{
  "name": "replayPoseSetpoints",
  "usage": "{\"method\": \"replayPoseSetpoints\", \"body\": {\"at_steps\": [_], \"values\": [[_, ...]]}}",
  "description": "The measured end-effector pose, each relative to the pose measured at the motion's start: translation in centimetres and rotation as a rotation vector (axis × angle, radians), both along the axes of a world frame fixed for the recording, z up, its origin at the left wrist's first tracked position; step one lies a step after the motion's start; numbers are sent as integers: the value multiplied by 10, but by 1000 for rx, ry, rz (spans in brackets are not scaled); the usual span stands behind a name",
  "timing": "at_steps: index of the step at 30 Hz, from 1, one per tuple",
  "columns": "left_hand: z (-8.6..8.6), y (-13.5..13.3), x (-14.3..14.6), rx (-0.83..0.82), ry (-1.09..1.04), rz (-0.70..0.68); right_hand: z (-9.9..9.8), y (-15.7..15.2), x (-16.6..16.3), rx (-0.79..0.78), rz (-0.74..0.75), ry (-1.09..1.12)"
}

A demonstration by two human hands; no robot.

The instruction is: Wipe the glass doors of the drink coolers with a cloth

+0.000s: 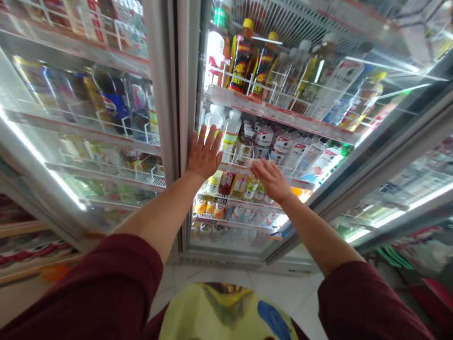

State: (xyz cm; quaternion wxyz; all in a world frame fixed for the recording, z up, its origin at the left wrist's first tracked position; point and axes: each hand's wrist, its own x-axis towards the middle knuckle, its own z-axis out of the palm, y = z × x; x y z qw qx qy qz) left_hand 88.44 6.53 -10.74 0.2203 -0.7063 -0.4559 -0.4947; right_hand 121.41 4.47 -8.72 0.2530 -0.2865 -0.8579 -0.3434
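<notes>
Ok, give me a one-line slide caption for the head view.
Left hand flat on the drinks cooler's glass door, right hand blurred beside it, bottles shelved behind.

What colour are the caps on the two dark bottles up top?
Yellow caps on both dark bottles, seen in the head view.

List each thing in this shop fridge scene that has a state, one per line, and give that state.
Left hand: open, fingers spread, flat at the edge of the fridge opening, holding nothing.
Right hand: open, blurred, in front of the bottle shelves, holding nothing.
Glass fridge door on the right: swung open.
Glass fridge door on the left: shut.
Dark bottles with yellow caps: upright on the top shelf.
</notes>
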Motion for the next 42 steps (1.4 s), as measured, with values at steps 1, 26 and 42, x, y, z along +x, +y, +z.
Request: {"method": "replayPoseSetpoints", "body": {"at_steps": [1, 26, 42], "values": [[-1, 0, 0, -9, 4, 4, -11, -2, 2, -38, 43, -108], [3, -148, -227, -50, 178, 233, 61, -33, -306, 112, 479, 129], [4, -173, -436, -444, 96, 321, 3, 16, -482, -81, 287, 474]]}}
